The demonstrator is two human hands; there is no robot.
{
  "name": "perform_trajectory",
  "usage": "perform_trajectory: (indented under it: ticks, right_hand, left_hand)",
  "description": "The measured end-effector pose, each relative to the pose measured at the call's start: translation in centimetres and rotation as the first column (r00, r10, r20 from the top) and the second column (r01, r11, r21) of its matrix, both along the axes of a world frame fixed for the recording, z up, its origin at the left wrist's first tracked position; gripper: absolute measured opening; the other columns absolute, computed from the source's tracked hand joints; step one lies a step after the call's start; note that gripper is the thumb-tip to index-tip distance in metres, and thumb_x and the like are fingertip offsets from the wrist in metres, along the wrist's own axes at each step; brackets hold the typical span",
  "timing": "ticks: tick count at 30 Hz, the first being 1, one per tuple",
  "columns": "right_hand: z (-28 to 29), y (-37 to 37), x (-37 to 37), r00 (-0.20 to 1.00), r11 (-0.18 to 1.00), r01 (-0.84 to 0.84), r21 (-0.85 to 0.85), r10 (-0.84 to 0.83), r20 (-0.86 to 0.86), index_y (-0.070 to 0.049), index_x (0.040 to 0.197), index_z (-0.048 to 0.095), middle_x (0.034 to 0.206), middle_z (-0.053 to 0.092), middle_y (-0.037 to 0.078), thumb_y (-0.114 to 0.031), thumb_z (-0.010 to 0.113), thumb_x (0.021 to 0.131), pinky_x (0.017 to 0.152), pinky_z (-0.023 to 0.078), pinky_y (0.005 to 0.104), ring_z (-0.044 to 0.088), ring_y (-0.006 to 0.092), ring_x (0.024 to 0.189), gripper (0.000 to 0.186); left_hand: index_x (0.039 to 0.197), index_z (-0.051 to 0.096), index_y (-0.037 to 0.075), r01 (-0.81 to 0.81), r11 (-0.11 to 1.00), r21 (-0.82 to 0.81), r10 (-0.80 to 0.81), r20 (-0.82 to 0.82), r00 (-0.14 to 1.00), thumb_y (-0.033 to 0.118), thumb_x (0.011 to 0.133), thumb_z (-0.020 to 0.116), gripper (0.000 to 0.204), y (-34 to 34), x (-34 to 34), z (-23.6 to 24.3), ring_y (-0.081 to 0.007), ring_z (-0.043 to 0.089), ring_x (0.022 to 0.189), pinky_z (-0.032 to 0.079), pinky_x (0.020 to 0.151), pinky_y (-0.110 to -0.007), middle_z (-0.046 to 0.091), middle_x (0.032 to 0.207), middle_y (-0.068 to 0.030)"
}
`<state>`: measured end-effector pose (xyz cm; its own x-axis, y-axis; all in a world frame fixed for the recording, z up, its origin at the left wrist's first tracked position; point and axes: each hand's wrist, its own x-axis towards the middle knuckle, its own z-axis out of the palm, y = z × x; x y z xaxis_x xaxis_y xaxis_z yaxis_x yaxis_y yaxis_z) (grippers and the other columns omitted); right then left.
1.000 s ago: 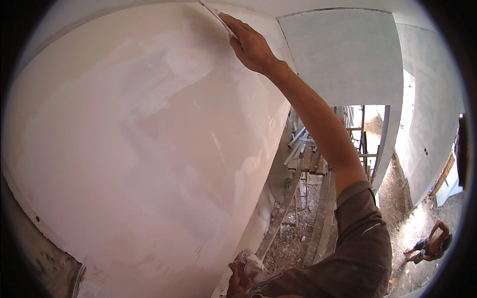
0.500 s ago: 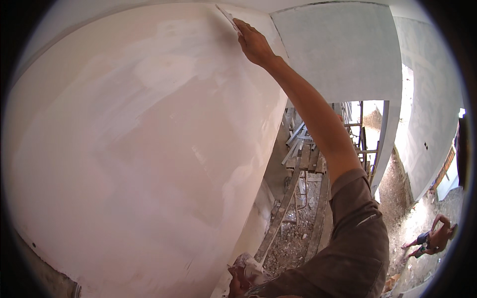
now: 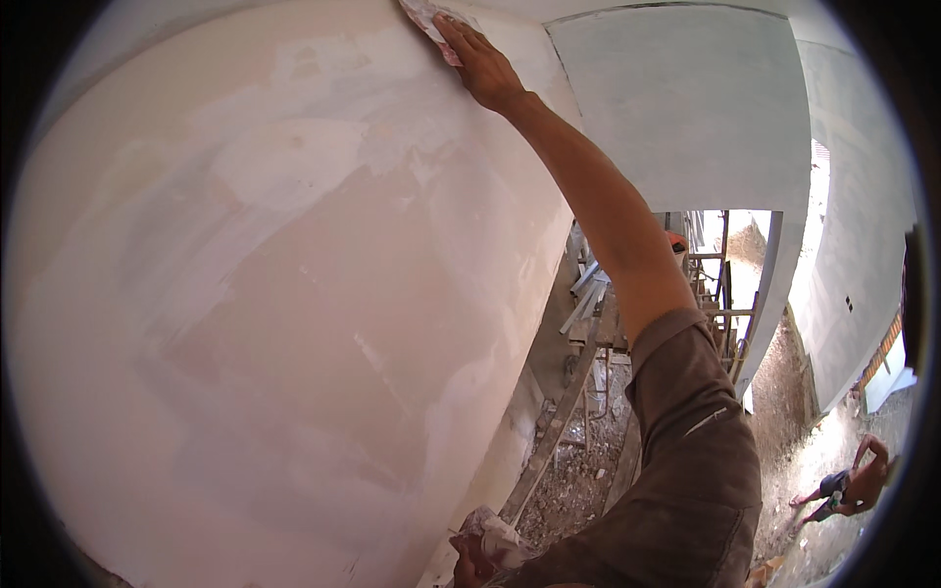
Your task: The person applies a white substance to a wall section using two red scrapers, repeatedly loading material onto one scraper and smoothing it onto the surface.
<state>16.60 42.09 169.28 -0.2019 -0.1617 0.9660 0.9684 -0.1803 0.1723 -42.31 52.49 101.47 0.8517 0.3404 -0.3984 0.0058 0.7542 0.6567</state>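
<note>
High on the wall, my right hand point(image 3: 480, 67) grips a thin flat putty blade point(image 3: 428, 27) smeared with white and pink, its fingers laid along the back. The blade is pressed against the pale plastered wall point(image 3: 304, 323), which carries uneven whitish and pinkish patches. Low in the picture, close to the wall's right edge, my left hand point(image 3: 469, 561) is closed around a putty-smeared piece point(image 3: 502, 541). My sleeve partly hides that piece, so its kind is unclear.
Below on the right are scaffold planks point(image 3: 559, 436) above rubble-strewn ground point(image 3: 578, 485). Metal frames point(image 3: 720, 294) stand by an opening. A grey-white wall point(image 3: 686, 108) adjoins mine at the far corner. Another person point(image 3: 858, 480) stands on the ground at lower right.
My right hand and the blade have moved a little up and left along the wall; the blade now shows more of its flat face. My left hand stays low, still holding its piece.
</note>
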Motion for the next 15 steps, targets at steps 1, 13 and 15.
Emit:
perform_trajectory:
  ticks: [1, 13, 15]
  right_hand:
    - [0.3, 0.3, 0.2, 1.000, 1.000, -0.009, 0.002, 0.009, 0.008, -0.021, 0.152, 0.036, 0.148, 0.049, 0.008, -0.010, 0.048, 0.102, 0.108, 0.045, 0.0406, 0.047, 0.0309, 0.135, 0.052]
    - [2.5, -0.6, 4.7, 0.990, 0.977, 0.136, -0.167, -0.140, -0.015, -0.006, 0.149, 0.036, 0.146, 0.047, 0.018, -0.032, 0.043, 0.106, 0.106, 0.044, 0.0402, 0.048, 0.0332, 0.132, 0.051]
    - [1.6, -1.5, 4.8, 0.970, 0.949, 0.223, -0.220, -0.239, -0.047, -0.009, 0.147, 0.041, 0.142, 0.053, 0.016, -0.026, 0.043, 0.105, 0.102, 0.049, 0.0410, 0.054, 0.0325, 0.128, 0.046]
  left_hand:
    - [0.149, 0.038, 0.016, -0.005, 1.000, -0.002, 0.005, 0.002, 1.000, 0.068, 0.098, 0.032, 0.073, 0.1, 0.2, 0.0, -0.0338, 0.056, 0.124, 0.047, 0.103, -0.054, 0.046, 0.148, -0.0135]
    - [0.149, 0.038, 0.016, -0.004, 0.998, -0.062, 0.004, -0.004, 1.000, 0.068, 0.098, 0.032, 0.073, 0.2, 2.1, -1.3, -0.0341, 0.056, 0.123, 0.048, 0.102, -0.055, 0.046, 0.148, -0.0136]
    - [0.149, 0.038, 0.016, 0.014, 0.996, -0.090, -0.015, -0.007, 1.000, 0.068, 0.098, 0.032, 0.073, -0.8, 2.4, -1.9, -0.0342, 0.056, 0.123, 0.048, 0.102, -0.055, 0.047, 0.148, -0.0137]
